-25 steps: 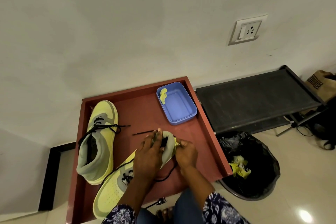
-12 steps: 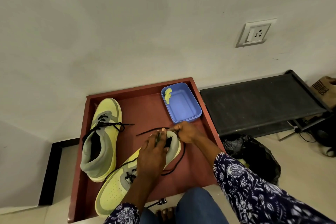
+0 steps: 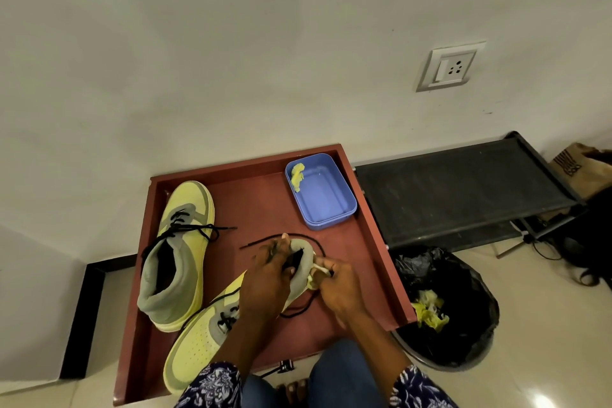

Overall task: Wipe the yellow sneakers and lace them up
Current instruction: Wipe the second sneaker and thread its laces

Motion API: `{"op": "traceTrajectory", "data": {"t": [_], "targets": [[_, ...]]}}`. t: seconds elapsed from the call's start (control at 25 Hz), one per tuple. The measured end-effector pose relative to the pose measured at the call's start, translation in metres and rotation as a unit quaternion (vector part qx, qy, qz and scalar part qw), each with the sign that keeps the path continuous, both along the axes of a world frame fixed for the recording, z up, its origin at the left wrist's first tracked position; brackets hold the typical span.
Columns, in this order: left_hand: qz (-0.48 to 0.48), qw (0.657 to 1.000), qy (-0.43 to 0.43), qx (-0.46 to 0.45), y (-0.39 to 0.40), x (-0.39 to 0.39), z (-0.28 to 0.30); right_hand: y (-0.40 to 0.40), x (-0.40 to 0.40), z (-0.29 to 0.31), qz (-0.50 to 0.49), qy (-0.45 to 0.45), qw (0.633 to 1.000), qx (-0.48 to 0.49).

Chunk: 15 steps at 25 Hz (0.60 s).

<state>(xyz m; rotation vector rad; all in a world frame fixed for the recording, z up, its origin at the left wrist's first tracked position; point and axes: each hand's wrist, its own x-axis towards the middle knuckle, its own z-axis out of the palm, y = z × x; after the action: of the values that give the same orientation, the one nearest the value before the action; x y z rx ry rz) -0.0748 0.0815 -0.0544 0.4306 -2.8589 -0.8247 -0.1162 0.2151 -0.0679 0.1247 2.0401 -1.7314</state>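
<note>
A person sits over a shallow red-brown tray (image 3: 258,205) on the floor, knees in blue jeans at 6 o'clock. Two yellow sneakers lie in the tray. The far sneaker (image 3: 178,255) sits toward 9 o'clock of the tray, toe pointing to 12 o'clock, its black lace (image 3: 198,228) threaded through the eyelets with the ends trailing loose toward 3 o'clock. The near sneaker (image 3: 202,344) lies at an angle, toe toward 7 o'clock and grey heel collar toward 1 o'clock, near the tray's centre.

The left hand (image 3: 268,278) curls over the near sneaker's collar, fingers wrapped round the grey opening and gripping it. The right hand (image 3: 337,288) is just beside it at 3 o'clock, fingertips pinching a small pale wad of cloth (image 3: 319,270) against the outer side of the heel. A loose black lace (image 3: 298,308) loops on the tray around the heel, from 12 o'clock of the hands down to 5 o'clock.

At the tray's 1 o'clock corner stands a blue plastic tub (image 3: 326,195) with a yellow scrap (image 3: 297,174) at its far-left inside corner. Outside the tray, at 3 o'clock, a black-lined bin (image 3: 457,301) holds crumpled yellow scraps, a low black rack (image 3: 460,185) stands against the wall behind it, and a wall socket (image 3: 450,67) sits above at 1 o'clock
</note>
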Motion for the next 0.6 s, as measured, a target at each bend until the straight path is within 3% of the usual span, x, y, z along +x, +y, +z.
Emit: {"op": "traceTrajectory", "data": {"t": [0.12, 0.2, 0.28, 0.4, 0.52, 0.6], "targets": [[0.093, 0.994, -0.009, 0.062, -0.001, 0.003, 0.014, 0.011, 0.011, -0.002, -0.036, -0.060, 0.997, -0.037], [0.107, 0.994, 0.039, 0.004, 0.005, 0.013, 0.021, 0.019, 0.010, 0.001, -0.068, -0.068, 0.994, -0.043], [0.067, 0.995, 0.055, -0.053, 0.014, 0.024, 0.022, 0.025, 0.008, 0.007, -0.098, -0.073, 0.991, -0.048], [0.009, 0.994, -0.021, -0.105, 0.030, 0.030, 0.024, 0.035, 0.008, 0.019, -0.117, -0.074, 0.989, -0.057], [-0.029, 0.974, -0.035, -0.220, 0.034, 0.033, 0.023, 0.048, 0.010, 0.027, -0.120, -0.070, 0.988, -0.061], [-0.052, 0.968, -0.040, -0.244, 0.035, 0.032, 0.024, 0.057, 0.010, 0.031, -0.122, -0.064, 0.989, -0.051]]}}
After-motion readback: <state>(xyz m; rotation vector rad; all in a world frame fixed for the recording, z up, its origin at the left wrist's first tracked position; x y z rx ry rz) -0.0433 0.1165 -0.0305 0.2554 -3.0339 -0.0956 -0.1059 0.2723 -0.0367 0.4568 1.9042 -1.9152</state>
